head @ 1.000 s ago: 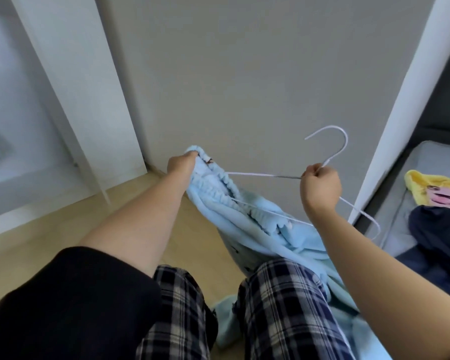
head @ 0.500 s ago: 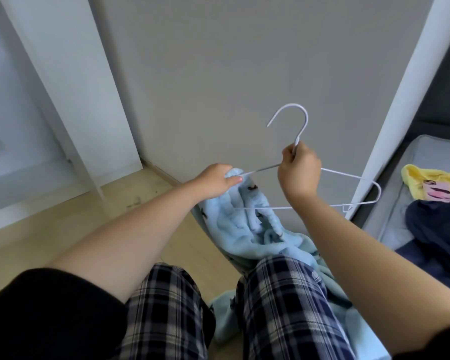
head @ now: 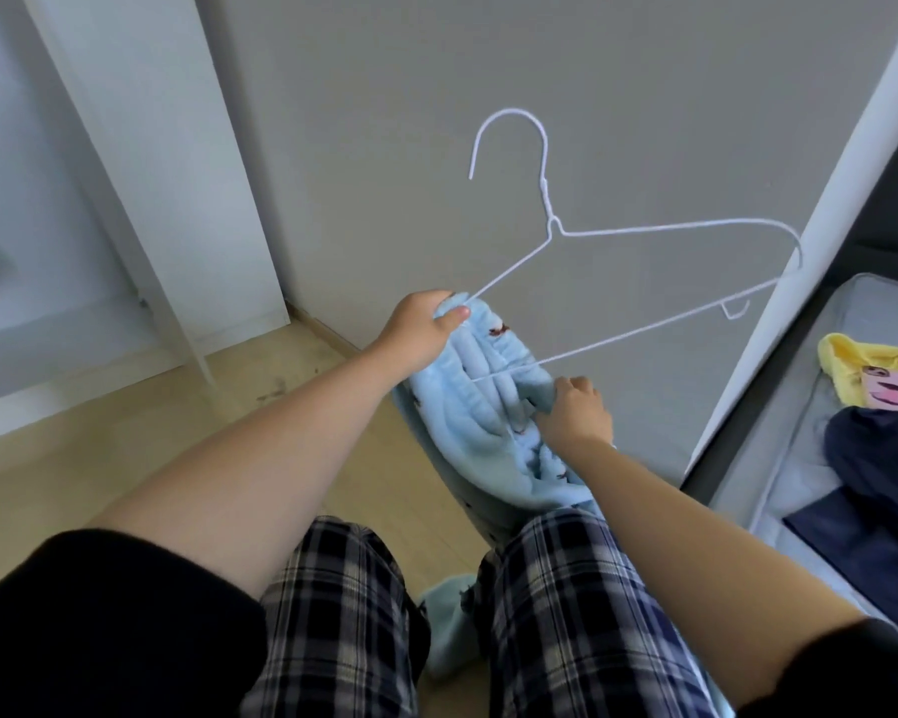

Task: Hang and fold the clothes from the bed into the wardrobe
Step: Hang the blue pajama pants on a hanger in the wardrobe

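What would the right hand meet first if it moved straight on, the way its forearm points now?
Probably the bunched light blue garment, which the right hand already grips. Just beyond lies the lower bar of the white wire hanger, then the grey wall. Depth is unclear from this single view.

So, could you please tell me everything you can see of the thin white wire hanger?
The thin white wire hanger looks like coated metal: an upright open hook, a twisted neck, sloping shoulders, a lower bar with a small notch loop near its right end. It hangs tilted before the grey panel. Its left end is buried in the fluffy light blue garment, where the left hand grips it.
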Action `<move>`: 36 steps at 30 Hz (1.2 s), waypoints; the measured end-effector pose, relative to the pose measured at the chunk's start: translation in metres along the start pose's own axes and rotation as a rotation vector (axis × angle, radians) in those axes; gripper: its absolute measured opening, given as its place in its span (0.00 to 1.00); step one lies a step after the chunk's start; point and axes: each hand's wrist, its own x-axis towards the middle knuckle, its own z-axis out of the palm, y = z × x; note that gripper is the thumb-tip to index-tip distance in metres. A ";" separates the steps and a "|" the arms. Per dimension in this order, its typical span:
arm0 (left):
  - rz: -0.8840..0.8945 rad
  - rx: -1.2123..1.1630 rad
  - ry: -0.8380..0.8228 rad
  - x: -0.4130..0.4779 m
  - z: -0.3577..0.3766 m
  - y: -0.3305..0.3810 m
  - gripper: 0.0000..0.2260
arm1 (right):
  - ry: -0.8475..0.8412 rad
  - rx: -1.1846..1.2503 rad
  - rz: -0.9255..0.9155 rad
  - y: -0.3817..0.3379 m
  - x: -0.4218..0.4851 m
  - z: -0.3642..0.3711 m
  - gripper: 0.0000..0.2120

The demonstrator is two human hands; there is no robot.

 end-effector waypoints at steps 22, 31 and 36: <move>-0.051 0.421 0.394 0.080 -0.252 -0.043 0.11 | 0.407 0.607 0.114 -0.150 0.141 -0.188 0.06; -0.011 0.688 0.359 0.083 -0.262 -0.059 0.07 | 0.396 0.462 0.059 -0.205 0.153 -0.200 0.03; 0.067 0.774 0.338 0.103 -0.257 -0.040 0.07 | 0.200 0.823 0.033 -0.277 0.153 -0.204 0.09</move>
